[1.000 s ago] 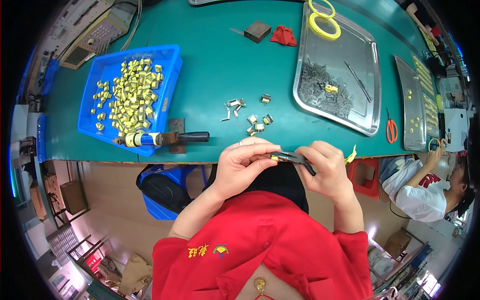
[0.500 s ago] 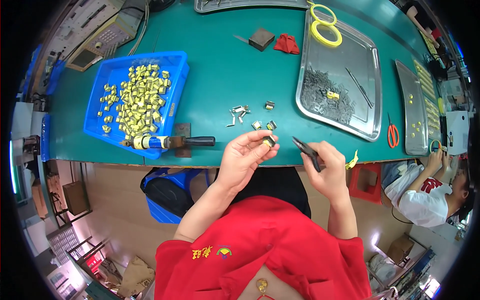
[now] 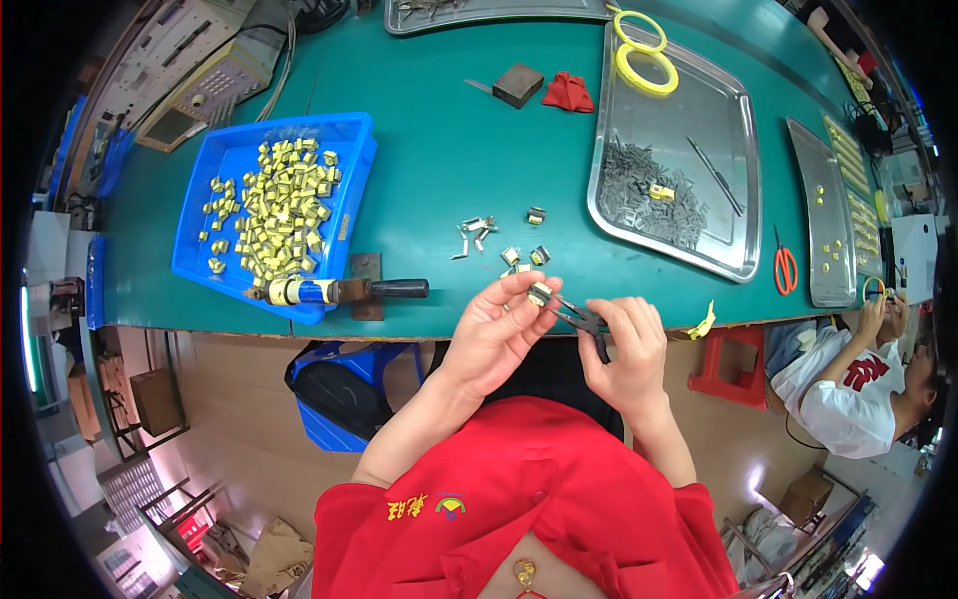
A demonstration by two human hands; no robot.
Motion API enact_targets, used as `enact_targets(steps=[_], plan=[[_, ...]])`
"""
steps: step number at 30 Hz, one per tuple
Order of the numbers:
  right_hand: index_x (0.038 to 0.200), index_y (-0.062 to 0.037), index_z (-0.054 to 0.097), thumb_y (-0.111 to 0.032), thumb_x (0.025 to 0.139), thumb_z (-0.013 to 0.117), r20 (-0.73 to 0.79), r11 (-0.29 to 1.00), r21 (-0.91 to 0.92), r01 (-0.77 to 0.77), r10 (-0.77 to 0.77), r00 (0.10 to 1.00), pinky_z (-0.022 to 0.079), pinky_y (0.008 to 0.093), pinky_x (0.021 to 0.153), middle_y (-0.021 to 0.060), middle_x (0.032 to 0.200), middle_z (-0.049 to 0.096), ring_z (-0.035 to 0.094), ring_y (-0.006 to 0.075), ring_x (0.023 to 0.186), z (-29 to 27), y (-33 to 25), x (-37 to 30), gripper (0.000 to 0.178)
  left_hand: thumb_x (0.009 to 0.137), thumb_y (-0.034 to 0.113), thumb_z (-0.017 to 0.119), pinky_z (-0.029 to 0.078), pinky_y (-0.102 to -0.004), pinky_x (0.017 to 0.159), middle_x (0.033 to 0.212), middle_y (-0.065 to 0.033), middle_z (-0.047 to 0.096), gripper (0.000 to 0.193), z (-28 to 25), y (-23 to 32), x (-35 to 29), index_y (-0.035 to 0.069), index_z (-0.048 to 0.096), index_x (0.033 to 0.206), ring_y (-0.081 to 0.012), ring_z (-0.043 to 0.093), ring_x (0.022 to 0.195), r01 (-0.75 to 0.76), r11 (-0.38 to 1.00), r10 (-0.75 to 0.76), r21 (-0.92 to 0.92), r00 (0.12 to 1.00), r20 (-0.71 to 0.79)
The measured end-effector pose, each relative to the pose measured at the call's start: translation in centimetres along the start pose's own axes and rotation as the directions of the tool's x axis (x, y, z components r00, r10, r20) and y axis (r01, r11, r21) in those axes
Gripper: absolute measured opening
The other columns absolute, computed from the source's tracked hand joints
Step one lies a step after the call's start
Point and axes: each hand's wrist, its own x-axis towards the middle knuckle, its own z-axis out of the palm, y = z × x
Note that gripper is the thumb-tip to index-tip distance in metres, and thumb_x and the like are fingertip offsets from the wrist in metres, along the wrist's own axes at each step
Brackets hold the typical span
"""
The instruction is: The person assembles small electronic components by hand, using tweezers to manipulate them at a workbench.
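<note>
Between thumb and fingers, my left hand (image 3: 491,334) pinches a small yellow-and-dark transformer (image 3: 540,294) at the table's near edge. My right hand (image 3: 633,351) is closed round dark-handled pliers (image 3: 581,317). Their jaw tips touch or nearly touch the transformer; exactly what they grip is too small to tell. Just beyond my left hand lie a few similar transformers (image 3: 540,255), one partly hidden by the fingers. Beside them is a loose group of shiny metal clips (image 3: 477,235).
At left stands a blue bin (image 3: 361,190) of yellow transformers, a soldering iron (image 3: 399,289) across its near edge. A steel tray (image 3: 743,130) with dark pieces and yellow tape rolls (image 3: 647,72) sits right. Orange scissors (image 3: 786,272) lie near a co-worker (image 3: 848,399).
My right hand has moved left, bringing the pliers' tips to the transformer. My left hand has turned slightly and still pinches it. The pliers were apart from it before.
</note>
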Motion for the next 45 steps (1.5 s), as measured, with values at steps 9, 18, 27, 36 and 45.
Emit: enact_targets(steps=[9,18,27,36,45], plan=[[0.091,-0.0032,0.060,0.004,0.064,0.069,-0.025,1.000,0.030,-0.007,0.008,1.000,0.043,0.0372,0.061,0.0106,0.076,0.057,0.056,0.0295,0.067,0.5,0.0,-0.2,0.029,0.090,0.001,0.060,0.053,-0.0292,0.090,0.118,-0.0116,0.062,0.025,-0.1,-0.4,-0.1,0.006,0.061,0.115,-0.0166,0.062,0.102,-0.005,1.000,0.005,0.011,0.999,0.040],[0.084,-0.0018,0.060,0.005,0.064,0.069,-0.017,0.999,0.045,0.004,-0.003,1.000,0.042,0.0345,0.052,0.0099,0.068,0.054,0.053,0.0276,0.058,0.8,0.2,-0.2,0.023,0.090,-0.001,0.060,0.054,-0.0302,0.088,0.113,-0.0131,0.064,0.023,0.6,-0.1,0.1,0.003,0.061,0.113,-0.0167,0.063,0.099,-0.099,0.989,0.092,0.115,0.994,0.060],[0.091,0.0014,0.064,-0.005,0.077,0.072,0.161,0.928,0.247,-0.278,0.244,0.956,0.040,0.0281,0.050,0.0081,0.070,0.057,0.052,0.0161,0.057,0.6,0.6,0.1,0.017,0.089,-0.002,0.061,0.056,-0.0291,0.082,0.106,-0.0120,0.066,0.024,0.5,0.0,0.4,-0.003,0.060,0.113,-0.0172,0.065,0.093,-0.190,0.895,0.254,0.404,0.960,-0.113],[0.087,0.0014,0.063,-0.004,0.077,0.072,0.209,0.938,0.180,-0.298,0.259,0.943,0.038,0.0272,0.049,0.0077,0.070,0.058,0.052,0.0154,0.057,-1.0,0.7,0.7,0.014,0.086,-0.005,0.064,0.052,-0.0255,0.085,0.103,-0.0089,0.065,0.033,0.8,0.4,-0.1,-0.002,0.059,0.119,-0.0153,0.065,0.094,-0.163,0.823,0.239,0.544,0.968,-0.071],[0.088,-0.0039,0.062,-0.003,0.069,0.073,0.115,0.990,-0.138,-0.004,0.020,0.993,0.042,0.0352,0.055,0.0083,0.071,0.054,0.054,0.0255,0.063,-1.7,0.2,1.3,0.023,0.082,-0.006,0.068,0.054,-0.0234,0.078,0.099,-0.0074,0.061,0.030,1.0,0.5,-0.1,-0.003,0.063,0.111,-0.0128,0.065,0.089,-0.347,0.374,0.422,0.860,0.890,0.176]])
